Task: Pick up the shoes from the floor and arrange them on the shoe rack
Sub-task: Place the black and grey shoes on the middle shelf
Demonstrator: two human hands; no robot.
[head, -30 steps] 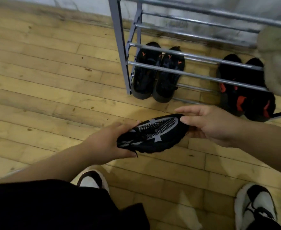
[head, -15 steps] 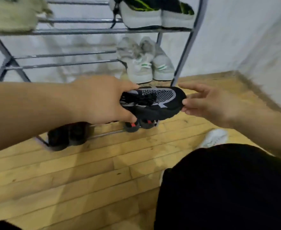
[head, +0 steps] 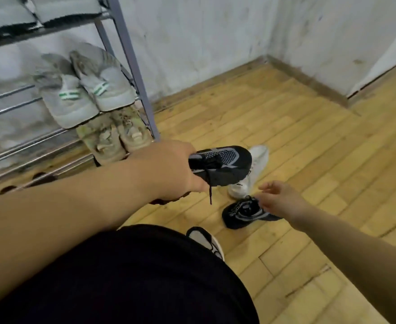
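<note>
Fingers of left hand (head: 169, 169) are curled round the heel end of a black shoe (head: 225, 164), toe pointing away from the palm, shoe held clear of the ground; fingers of right hand (head: 278, 197) are loosely spread and half bent, holding nothing, tips at the collar of the second black shoe (head: 243, 215); cannot tell if they touch it.

Wooden floor (head: 309, 148) spreads under and beyond both sets of fingers.

Shoe rack (head: 126, 54) stands left of and beyond the left fingers, its corner post just past the knuckles. This is probably why one shoe waits in the left hand: collect the mate, then rack both together as a pair.

Grey pair (head: 84, 90) sits on a middle shelf, well left of the left fingers, toes out; beige pair (head: 115, 136) on the shelf below, nearer the knuckles. Both sit side by side, which suggests pairs are meant to stay matched.

White shoe (head: 258, 157) lies on the floor just beyond the right fingers, partly hidden behind the held shoe; likely a later pick.

Lace (head: 209, 192) dangles loose below the left fingers; it could snag a rail.
</note>
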